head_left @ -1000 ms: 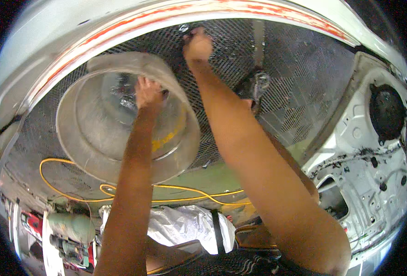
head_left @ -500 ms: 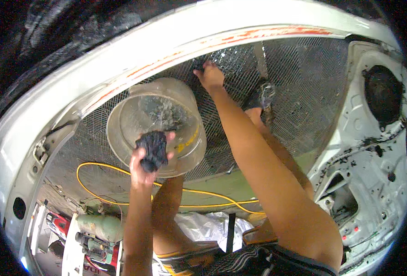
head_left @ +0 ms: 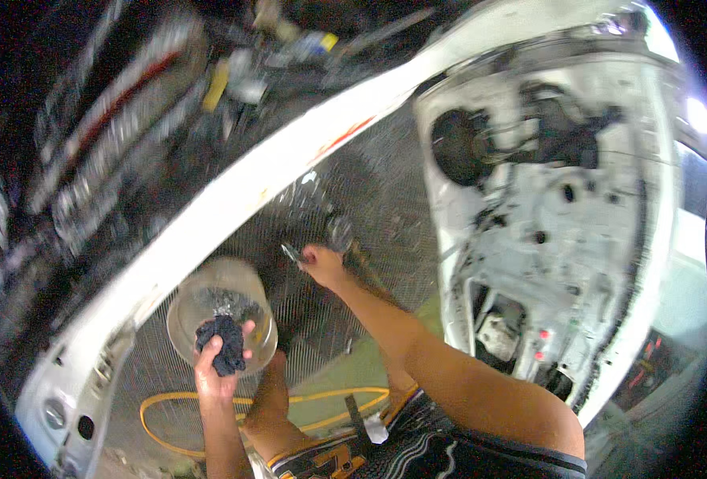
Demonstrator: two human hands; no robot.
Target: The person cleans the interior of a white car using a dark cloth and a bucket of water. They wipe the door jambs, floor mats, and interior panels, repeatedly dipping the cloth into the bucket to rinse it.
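My left hand (head_left: 215, 374) grips a bunched dark cloth (head_left: 224, 345) in front of and over the mouth of a translucent bucket (head_left: 262, 339). Water shows in the bucket, behind the cloth. Farther right, my right hand (head_left: 322, 266) is closed on a thin dark piece with a shiny pale edge (head_left: 290, 251); motion blur keeps its kind from showing. That hand is above the dark ribbed floor mat (head_left: 401, 215), to the right of the bucket and apart from it.
A white car body edge (head_left: 289, 172) with red-orange scuffs arcs across beyond the bucket. At the right stands a stripped white door (head_left: 581, 239) with openings. A yellow hose (head_left: 158, 431) loops on the floor near my legs. Blurred dark car parts lie beyond the edge.
The view has swung right, bringing more of the door in. My right hand has come up from the mat with the thin dark piece. The left still grips the cloth by the bucket.
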